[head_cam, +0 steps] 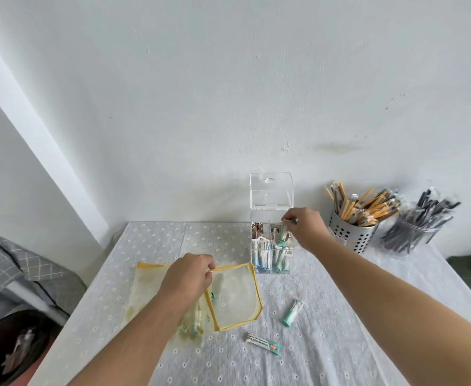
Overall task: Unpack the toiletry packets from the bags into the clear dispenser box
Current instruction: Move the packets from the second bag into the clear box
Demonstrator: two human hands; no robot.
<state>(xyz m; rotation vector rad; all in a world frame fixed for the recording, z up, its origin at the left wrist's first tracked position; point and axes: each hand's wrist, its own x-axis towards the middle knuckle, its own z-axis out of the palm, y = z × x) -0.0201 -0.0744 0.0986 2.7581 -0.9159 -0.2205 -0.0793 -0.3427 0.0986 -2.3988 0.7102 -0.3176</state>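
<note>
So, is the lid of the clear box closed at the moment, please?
No, the lid stands raised above the clear box while the right hand lowers a packet in.

One wide-angle view looks from the person's head, forward and down over the tabletop (326, 344), so both forearms reach in from the bottom edge and the left hand (189, 277) and right hand (306, 228) sit near the middle of the frame. It faces a plain white wall (228, 93) that fills the upper half, with the clear box (271, 218) standing at the far edge of the tabletop against it. The lens is close above the work and bends straight lines toward the edges, and no second view shares the scene.
</note>
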